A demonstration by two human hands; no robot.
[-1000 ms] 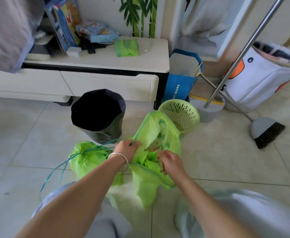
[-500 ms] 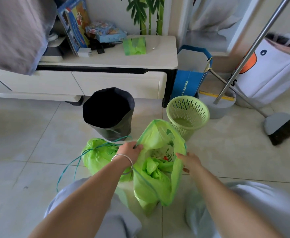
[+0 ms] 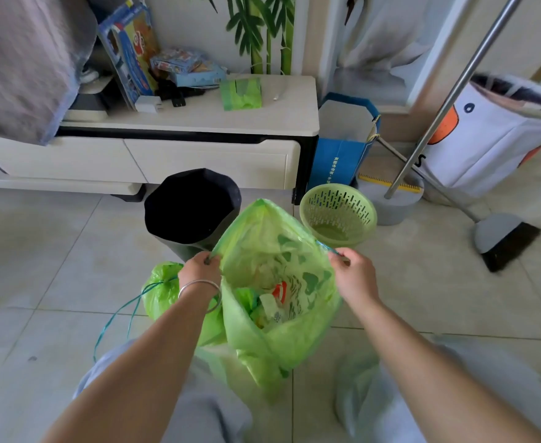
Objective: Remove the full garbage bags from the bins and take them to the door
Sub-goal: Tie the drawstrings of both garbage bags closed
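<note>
A green garbage bag [image 3: 272, 343] stands on the floor between my knees, its mouth held wide with wrappers and scraps showing inside. My left hand [image 3: 198, 270] pinches the left side of the bag's rim. My right hand [image 3: 354, 276] grips the right side of the rim at its blue drawstring. A second green garbage bag [image 3: 162, 290], tied shut with a blue-green string, lies to the left behind my left forearm. Beyond them are a black-lined bin [image 3: 192, 209] and a small green slotted bin [image 3: 338, 215], with no trash visible in either.
A low white cabinet [image 3: 198, 155] runs along the back with boxes and a folded green bag pack [image 3: 241, 92] on top. A blue paper bag [image 3: 342, 148], a grey dustpan, a broom [image 3: 502, 238] and a white duck-print basket [image 3: 499, 135] stand to the right.
My hands have moved apart and pulled the bag's mouth wide. My right hand has shifted from the bag's middle to its right rim. The view has drawn closer.
</note>
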